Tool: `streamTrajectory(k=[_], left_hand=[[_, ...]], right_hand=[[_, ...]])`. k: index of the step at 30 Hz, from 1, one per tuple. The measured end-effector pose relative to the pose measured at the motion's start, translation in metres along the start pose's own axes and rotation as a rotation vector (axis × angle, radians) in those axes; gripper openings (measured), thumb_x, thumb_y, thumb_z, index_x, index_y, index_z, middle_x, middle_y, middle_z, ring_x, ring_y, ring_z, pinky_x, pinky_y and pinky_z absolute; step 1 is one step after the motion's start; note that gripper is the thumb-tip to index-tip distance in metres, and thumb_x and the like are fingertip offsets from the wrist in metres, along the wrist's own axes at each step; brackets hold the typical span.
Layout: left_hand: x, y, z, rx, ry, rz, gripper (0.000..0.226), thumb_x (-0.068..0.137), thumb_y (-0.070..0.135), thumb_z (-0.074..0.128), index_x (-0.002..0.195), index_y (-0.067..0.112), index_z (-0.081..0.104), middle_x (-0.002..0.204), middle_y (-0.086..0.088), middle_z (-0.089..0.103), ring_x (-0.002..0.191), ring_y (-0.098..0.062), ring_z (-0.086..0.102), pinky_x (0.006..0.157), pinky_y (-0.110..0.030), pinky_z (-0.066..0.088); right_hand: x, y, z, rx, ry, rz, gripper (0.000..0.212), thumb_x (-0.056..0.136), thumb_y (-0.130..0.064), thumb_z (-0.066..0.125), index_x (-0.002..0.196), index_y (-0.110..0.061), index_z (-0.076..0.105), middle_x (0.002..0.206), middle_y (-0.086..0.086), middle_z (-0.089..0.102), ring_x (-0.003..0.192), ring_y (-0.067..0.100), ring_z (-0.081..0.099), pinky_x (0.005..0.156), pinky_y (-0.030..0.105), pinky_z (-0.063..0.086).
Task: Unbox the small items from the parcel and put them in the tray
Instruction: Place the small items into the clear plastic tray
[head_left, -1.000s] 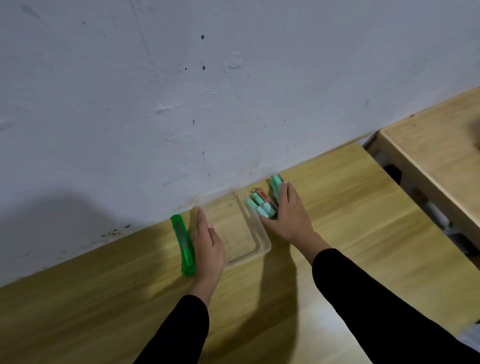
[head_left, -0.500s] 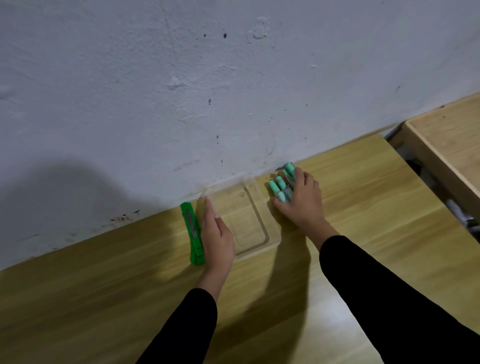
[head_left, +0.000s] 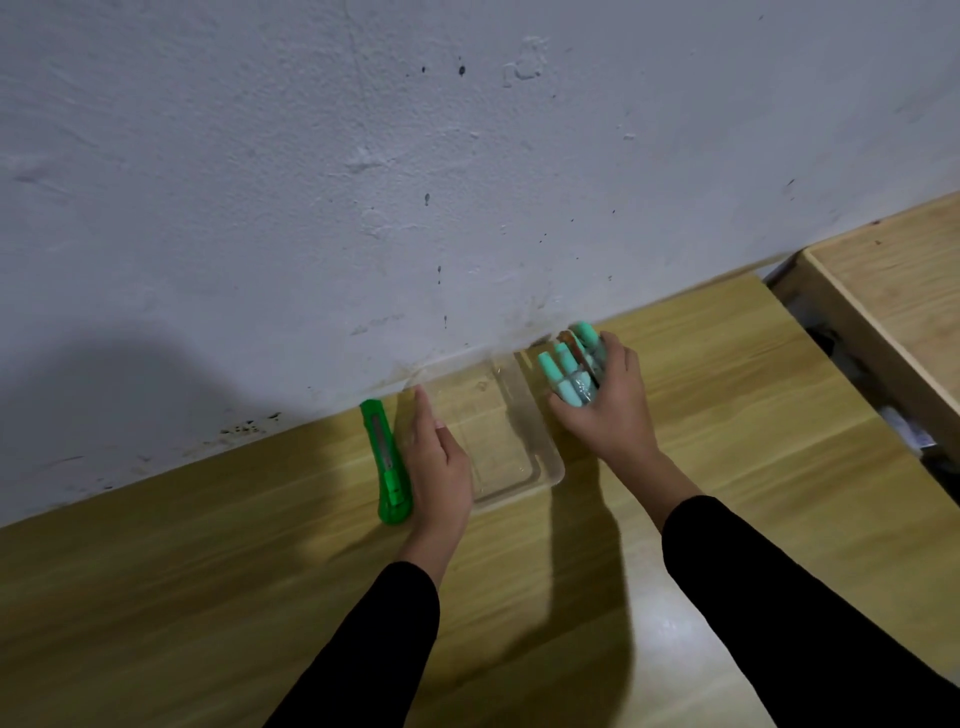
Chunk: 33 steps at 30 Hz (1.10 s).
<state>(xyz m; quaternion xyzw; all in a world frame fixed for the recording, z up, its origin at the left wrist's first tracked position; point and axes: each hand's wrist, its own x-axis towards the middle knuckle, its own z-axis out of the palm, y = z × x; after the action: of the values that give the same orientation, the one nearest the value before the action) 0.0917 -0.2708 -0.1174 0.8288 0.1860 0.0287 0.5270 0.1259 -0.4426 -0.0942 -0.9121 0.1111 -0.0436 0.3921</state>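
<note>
A clear plastic tray (head_left: 540, 452) sits on the wooden table against the wall, with nothing inside it. My right hand (head_left: 610, 410) is just right of the tray, curled around a clear pack of small teal-capped items (head_left: 569, 371). My left hand (head_left: 439, 462) lies flat along the tray's left edge, fingers extended and touching the rim. A green utility knife (head_left: 384, 462) lies on the table right beside my left hand.
The wooden table (head_left: 208, 597) runs along a white wall (head_left: 415, 182). A second wooden table (head_left: 904, 291) stands at the right, with a gap between the two holding dark clutter.
My right hand has closed around the teal pack and lifted it slightly beside the tray. My left hand stays against the tray's left edge.
</note>
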Motion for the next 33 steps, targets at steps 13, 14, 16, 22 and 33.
streamTrajectory(k=[13,14,16,22,33], left_hand=[[-0.003,0.003,-0.004,-0.221,-0.051,-0.036,0.052,0.099,0.003,0.031,0.147,0.016,0.020,0.121,0.020,0.031,0.080,0.041,0.034,0.067,0.008,0.033],[-0.003,0.003,-0.004,-0.238,-0.048,-0.040,0.051,0.099,0.001,0.031,0.147,0.015,0.020,0.117,0.022,0.031,0.077,0.041,0.034,0.065,0.008,0.034],[-0.003,0.004,-0.004,-0.261,-0.051,-0.047,0.051,0.098,0.000,0.032,0.146,0.013,0.022,0.119,0.020,0.031,0.080,0.042,0.034,0.066,0.009,0.033],[0.000,-0.001,-0.002,-0.394,-0.052,-0.080,0.049,0.100,0.002,0.029,0.147,0.015,0.021,0.132,0.019,0.028,0.094,0.036,0.039,0.075,0.007,0.036],[0.002,-0.005,-0.003,-0.388,-0.077,-0.034,0.050,0.100,0.004,0.030,0.148,0.016,0.021,0.139,0.018,0.018,0.129,0.005,0.017,0.088,0.012,0.021]], right_hand=[[-0.024,-0.050,0.036,-0.354,-0.240,-0.377,0.089,0.063,-0.030,0.072,0.137,-0.006,0.029,0.128,0.017,0.046,0.113,0.033,0.049,0.095,0.045,0.044],[-0.024,-0.050,0.037,-0.375,-0.245,-0.383,0.089,0.064,-0.030,0.072,0.138,-0.006,0.028,0.129,0.017,0.046,0.114,0.033,0.049,0.096,0.044,0.043],[-0.025,-0.051,0.039,-0.419,-0.254,-0.398,0.089,0.064,-0.030,0.072,0.138,-0.007,0.028,0.130,0.016,0.045,0.117,0.033,0.048,0.097,0.043,0.042],[-0.032,-0.055,0.047,-0.490,-0.274,-0.427,0.087,0.067,-0.040,0.069,0.137,-0.005,0.031,0.131,0.019,0.047,0.119,0.035,0.048,0.098,0.044,0.043],[-0.038,-0.055,0.051,-0.585,-0.443,-0.473,0.067,0.087,-0.035,0.053,0.143,-0.009,0.027,0.154,0.018,0.020,0.144,0.033,0.015,0.116,0.047,0.019]])
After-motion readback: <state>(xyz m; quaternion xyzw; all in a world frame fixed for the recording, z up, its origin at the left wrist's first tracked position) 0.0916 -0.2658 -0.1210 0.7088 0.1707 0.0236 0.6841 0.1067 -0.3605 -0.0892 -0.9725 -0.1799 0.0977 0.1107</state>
